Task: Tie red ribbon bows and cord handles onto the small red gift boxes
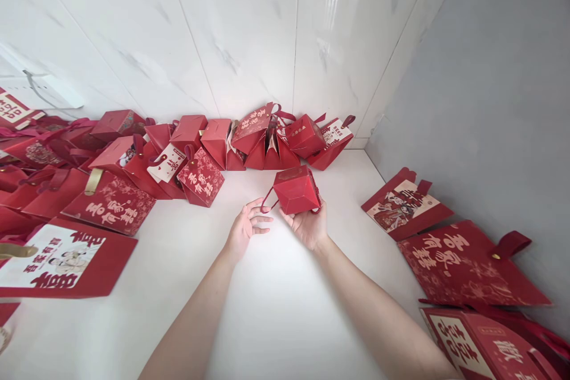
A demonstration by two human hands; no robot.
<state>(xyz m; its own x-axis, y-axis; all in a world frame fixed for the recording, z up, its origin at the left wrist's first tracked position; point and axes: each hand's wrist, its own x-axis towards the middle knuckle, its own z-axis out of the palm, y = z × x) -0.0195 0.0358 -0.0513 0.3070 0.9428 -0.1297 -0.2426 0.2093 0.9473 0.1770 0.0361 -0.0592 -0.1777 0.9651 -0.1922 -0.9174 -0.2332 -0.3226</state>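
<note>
Above the white tabletop, my right hand (312,230) holds a small red gift box (296,190) from below and its right side, so some of its fingers are hidden behind the box. The box is tilted, with its faceted underside towards me. A thin dark red cord handle (266,195) loops out on its left. At that loop is my left hand (244,230), its fingers spread apart and the upper fingertips touching the cord. No firm grip shows there. A dark red braided cord also runs down the box's right edge.
Red gift boxes (214,136) with ribbon handles line the tiled wall (249,41). More boxes (111,202) crowd the left side. On the right, several larger boxes (458,261) lie along the grey wall (481,101). A white power strip (53,92) sits far left.
</note>
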